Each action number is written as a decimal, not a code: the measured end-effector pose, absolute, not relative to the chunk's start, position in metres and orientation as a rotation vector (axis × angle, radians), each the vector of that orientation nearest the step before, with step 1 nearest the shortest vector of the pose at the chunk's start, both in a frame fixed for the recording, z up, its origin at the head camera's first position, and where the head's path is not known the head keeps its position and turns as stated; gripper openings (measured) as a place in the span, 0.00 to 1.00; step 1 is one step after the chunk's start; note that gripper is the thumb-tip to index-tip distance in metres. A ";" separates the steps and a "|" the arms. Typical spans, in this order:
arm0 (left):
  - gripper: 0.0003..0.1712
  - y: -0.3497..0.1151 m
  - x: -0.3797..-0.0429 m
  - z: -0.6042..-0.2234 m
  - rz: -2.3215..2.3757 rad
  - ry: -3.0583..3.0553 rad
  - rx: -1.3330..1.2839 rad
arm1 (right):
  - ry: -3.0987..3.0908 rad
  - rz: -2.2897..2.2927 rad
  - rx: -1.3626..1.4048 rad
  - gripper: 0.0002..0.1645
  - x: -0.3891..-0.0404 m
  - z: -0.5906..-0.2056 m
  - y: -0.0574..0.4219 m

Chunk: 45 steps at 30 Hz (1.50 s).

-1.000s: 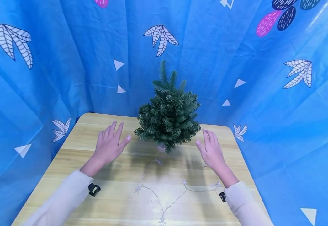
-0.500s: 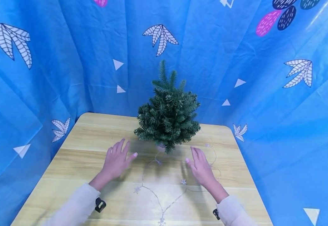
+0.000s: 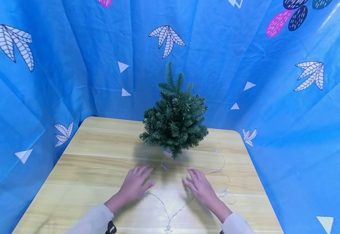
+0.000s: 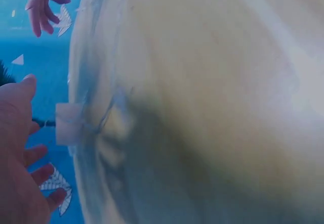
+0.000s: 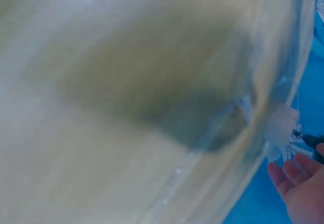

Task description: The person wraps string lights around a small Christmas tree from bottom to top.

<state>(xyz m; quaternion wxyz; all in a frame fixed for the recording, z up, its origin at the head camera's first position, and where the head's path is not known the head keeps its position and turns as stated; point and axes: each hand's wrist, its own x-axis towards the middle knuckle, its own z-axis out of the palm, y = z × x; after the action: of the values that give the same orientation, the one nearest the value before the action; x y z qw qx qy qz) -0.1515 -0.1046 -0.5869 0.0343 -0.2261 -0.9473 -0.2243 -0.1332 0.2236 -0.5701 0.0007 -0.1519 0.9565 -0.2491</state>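
Note:
A small artificial Christmas tree stands upright at the back of the table on a pale base. From near that base a thin string of star lights runs across the tabletop in loose curves. My left hand, fingers spread and relaxed, hovers over the string's left stretch and partly covers a star there. Opposite it, my right hand is held over the string in front of the tree, fingers loosely extended. Both hands hold nothing. In the right wrist view the right hand appears near the pale base.
The wooden table has rounded back corners. Blue patterned curtains hang close behind it and along both sides. More of the light string curves along the table's right side.
Both hands have drawn back from beside the tree toward the person and closer together. The string's right stretch, earlier partly behind the right arm, now shows. Tree and lights stay put.

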 end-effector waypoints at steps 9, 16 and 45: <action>0.26 -0.094 -0.147 -0.605 -0.743 -2.832 -0.917 | 3.002 -0.574 -0.828 0.27 -0.121 -0.583 0.235; 0.17 -0.092 -0.148 -0.613 -0.725 -2.815 -0.994 | 2.918 -0.525 -1.066 0.24 -0.118 -0.590 0.246; 0.03 -0.100 -0.138 -0.632 -0.639 -2.869 -0.966 | 2.907 -0.635 -1.226 0.04 -0.116 -0.605 0.251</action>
<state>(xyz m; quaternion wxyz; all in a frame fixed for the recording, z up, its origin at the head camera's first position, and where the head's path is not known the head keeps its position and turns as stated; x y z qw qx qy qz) -0.1381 -0.1000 -0.6323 0.0240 -0.3122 -0.9270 -0.2065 -0.1165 0.2512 -0.6051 -0.0384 -0.3806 0.9027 -0.1971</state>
